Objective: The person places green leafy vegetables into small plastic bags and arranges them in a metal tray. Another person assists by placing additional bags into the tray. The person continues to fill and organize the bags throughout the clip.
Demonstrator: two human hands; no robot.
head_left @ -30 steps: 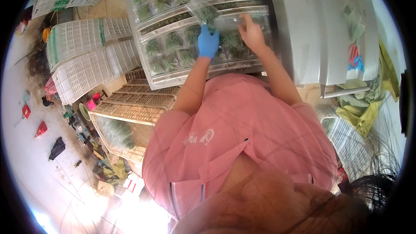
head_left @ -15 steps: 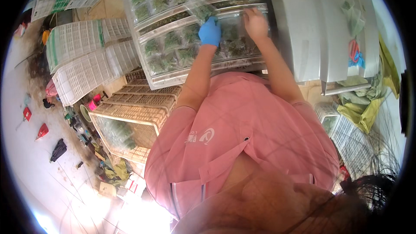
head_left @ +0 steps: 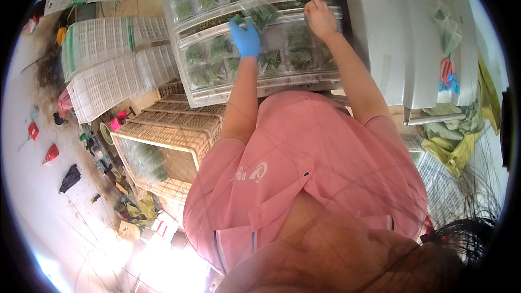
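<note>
Head view, looking down over a pink shirt [head_left: 325,168] at a metal tray [head_left: 217,97] filled with clear bags of green leaves.

Left hand [head_left: 245,37]: wears a blue glove. It reaches forward over the middle of the tray. Fingers are curled together, pinching the lower left edge of a clear bag of greens [head_left: 260,12] that sits lifted above the packed rows, near the tray's centre bar.

Right hand [head_left: 320,17]: bare. It lies at the right end of the same bar, just beside the grey metal machine housing [head_left: 401,38]. Fingers are bent down onto the tray's plastic surface; whether they actually clamp the bag's far edge or only press on it cannot be told.

Tray contents: bags lie in rows, touching one another, on both sides of the centre bar.

Surroundings: left of the tray, white plastic crates [head_left: 108,70] are stacked flat. Below them, tan slatted crates [head_left: 173,135] stand near the person's left side, one holding more bagged greens. On the right, yellow-green sheeting [head_left: 456,146] hangs under the machine. Red scissors [head_left: 446,71] hang on the housing.
</note>
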